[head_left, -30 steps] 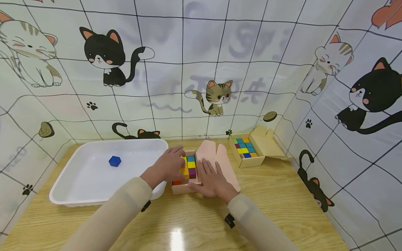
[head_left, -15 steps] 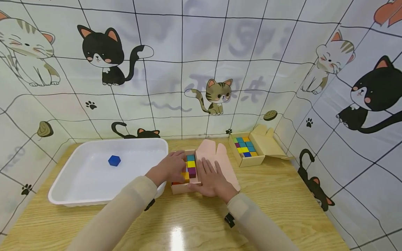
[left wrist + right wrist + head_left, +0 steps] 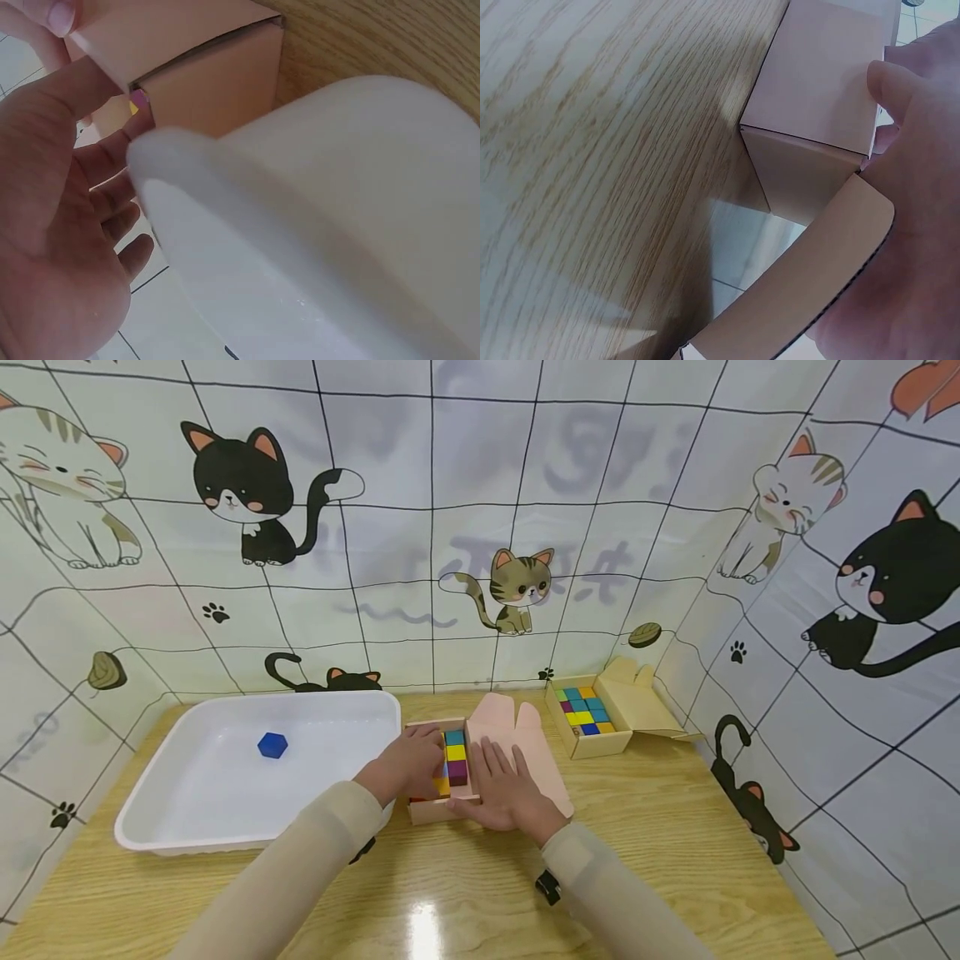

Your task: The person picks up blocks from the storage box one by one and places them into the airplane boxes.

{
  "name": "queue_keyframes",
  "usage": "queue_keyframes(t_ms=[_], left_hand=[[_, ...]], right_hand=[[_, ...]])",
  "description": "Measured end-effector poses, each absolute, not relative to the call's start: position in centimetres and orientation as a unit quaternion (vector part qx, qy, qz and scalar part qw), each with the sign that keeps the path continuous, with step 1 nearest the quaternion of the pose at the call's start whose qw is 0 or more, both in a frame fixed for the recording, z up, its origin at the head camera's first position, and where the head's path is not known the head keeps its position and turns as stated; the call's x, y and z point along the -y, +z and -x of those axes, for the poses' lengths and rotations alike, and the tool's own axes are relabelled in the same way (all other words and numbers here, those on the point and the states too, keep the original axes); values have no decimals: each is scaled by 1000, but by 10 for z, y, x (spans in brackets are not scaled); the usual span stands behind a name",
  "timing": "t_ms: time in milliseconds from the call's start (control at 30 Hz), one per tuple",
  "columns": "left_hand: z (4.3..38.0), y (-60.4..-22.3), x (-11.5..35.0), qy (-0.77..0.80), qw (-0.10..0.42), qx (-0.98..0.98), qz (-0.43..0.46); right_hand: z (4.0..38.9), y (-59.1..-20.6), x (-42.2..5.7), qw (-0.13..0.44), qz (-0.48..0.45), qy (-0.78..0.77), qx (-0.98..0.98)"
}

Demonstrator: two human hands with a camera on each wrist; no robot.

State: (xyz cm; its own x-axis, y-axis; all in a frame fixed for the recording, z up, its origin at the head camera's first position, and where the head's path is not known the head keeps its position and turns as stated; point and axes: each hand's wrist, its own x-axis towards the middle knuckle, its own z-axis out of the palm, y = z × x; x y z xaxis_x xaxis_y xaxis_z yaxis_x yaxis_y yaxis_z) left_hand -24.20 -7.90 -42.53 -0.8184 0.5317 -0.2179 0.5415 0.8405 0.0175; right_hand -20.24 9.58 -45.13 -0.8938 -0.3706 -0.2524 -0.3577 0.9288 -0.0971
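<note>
A pink cardboard box (image 3: 427, 812) stands with its lid folded out to the right. Colored cubes lie inside, among them a teal, a yellow and a purple cube (image 3: 457, 772). My left hand (image 3: 408, 762) reaches over the box's left side among the cubes. Its fingertips are hidden in the head view, so a grip on a cube cannot be made out. In the left wrist view, the lower fingers of the left hand (image 3: 60, 225) lie loosely bent beside the box. My right hand (image 3: 506, 789) rests with straight fingers on the lid (image 3: 543, 768), thumb at the box's near right corner.
To the left, a white plastic tray (image 3: 195, 802) touches or nearly touches the pink box and holds a blue block (image 3: 272, 745). At the back right, a yellow box (image 3: 600, 747) stands with its lid folded out and several cubes inside. Behind is a cat-print wall cloth.
My left hand has moved slightly right and down into the pink box, covering more of the left cubes. An orange cube near its thumb sits a little lower. The right hand stays still.
</note>
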Motion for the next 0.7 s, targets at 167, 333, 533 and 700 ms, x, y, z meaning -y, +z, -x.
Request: queue_keyframes(t_ms=[167,333,533,700], left_hand=[[240,-426,78,-41,101,-954,-281],[240,-422,81,-31,97,-952,-289],[245,-408,99,16,65,-960,-272],[254,-397,132,53,26,-968,-243]], right_hand=[[205,-457,-96,136,184,-22,-973],[207,-461,-97,140,182,-20,-973],[206,-459,-98,143,181,-30,-973],[206,-459,-98,139,182,-30,-973]])
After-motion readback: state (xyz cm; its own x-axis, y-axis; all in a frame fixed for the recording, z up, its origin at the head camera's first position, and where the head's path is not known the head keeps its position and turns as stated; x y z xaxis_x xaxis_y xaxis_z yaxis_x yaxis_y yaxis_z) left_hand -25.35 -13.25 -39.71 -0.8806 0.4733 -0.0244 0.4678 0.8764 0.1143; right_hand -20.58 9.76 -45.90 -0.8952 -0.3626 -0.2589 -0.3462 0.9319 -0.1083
